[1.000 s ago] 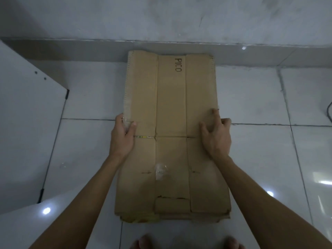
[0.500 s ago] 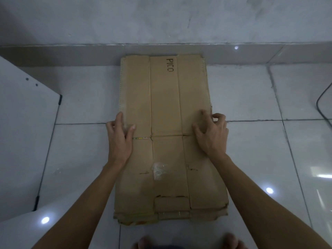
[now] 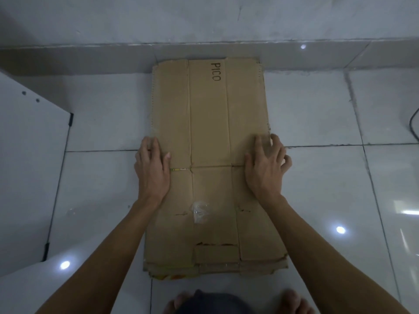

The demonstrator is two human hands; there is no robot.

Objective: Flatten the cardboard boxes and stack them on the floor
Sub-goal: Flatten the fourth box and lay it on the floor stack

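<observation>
Both hands rest flat on the flattened brown cardboard box (image 3: 210, 159), fingers extended rather than curled: the left hand (image 3: 153, 167) presses along the left edge, the right hand (image 3: 265, 165) along the right edge, its outer fingers spilling past the board. This top sheet lies on a stack of further flattened cardboard (image 3: 176, 271), visible only as layered edges at the near end, on the glossy white tiled floor (image 3: 317, 189), its far end against the grey skirting (image 3: 90, 57). To finish well, apply even downward pressure at both edges, square the sheet to the layers beneath, and smooth along the creases so no panel springs up.
</observation>
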